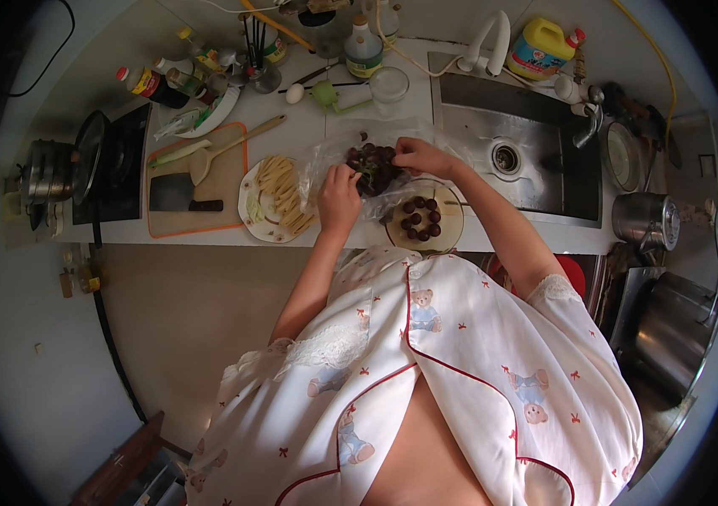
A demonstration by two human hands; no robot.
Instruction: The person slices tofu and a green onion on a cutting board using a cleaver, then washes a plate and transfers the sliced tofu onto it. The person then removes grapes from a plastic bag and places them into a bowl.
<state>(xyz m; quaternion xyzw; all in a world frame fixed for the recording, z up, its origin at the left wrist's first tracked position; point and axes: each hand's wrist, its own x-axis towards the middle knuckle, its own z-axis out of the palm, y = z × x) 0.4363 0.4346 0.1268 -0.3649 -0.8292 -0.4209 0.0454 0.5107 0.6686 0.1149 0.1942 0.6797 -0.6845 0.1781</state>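
Note:
A bunch of dark grapes [373, 173] with green stems lies on a clear plastic bag [323, 160] on the counter. My left hand [340, 201] is closed at the bunch's left side, with the fingertips pinched on its stems. From the right, my right hand [423, 158] reaches in, its fingers curled together against the grapes. Whether a single grape is between those fingertips is too small to tell. Just nearer to me, partly beneath my right forearm, a yellowish glass bowl [453, 234] holds several loose grapes [416, 221].
Left of the bag is a plate [251, 221] of pale cut strips. Beyond it, a cleaver [175, 194] and a wooden spatula [200, 164] lie on an orange-edged cutting board [165, 221]. A steel sink [536, 190] is at the right. Bottles [362, 55] line the back.

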